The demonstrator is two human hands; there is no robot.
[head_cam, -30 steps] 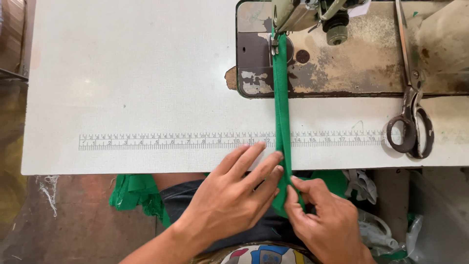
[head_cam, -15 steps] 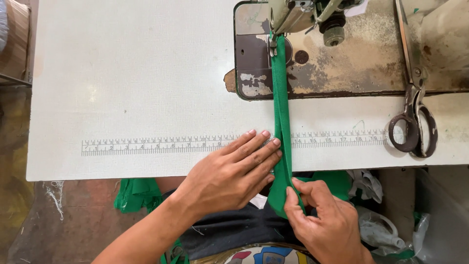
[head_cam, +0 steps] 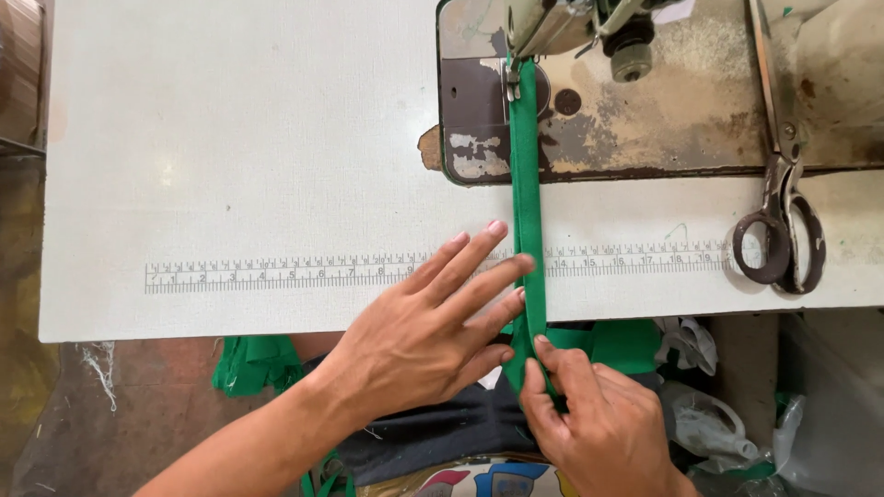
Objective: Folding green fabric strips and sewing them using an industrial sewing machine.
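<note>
Green strip: a long, narrow folded strip of green fabric runs straight down the white counter, from under the presser foot of the sewing machine to past the counter's near edge.
Left hand: the left hand lies flat, fingers spread, fingertips pressed against the strip's left edge near the printed ruler scale; the grip is open, holding nothing.
Right hand: the right hand is below the counter's edge, its grip closed on the strip, thumb and forefinger pinching the lower end; the wrist is cut off by the frame.
Sewing machine: the worn metal bed of an old sewing machine sits in the counter's far right part; only the lower head and presser foot show, the rest cut off at the top.
Scissors: large dark metal scissors lie right of the strip, well apart from it, handles toward the person, blade tips cut off by the top edge.
Hidden: the needle area is hard to make out, as is where the strip ends under the foot.
Below the counter: more green fabric hangs in bunches; crumpled clear plastic lies at lower right, its contents unclear.
</note>
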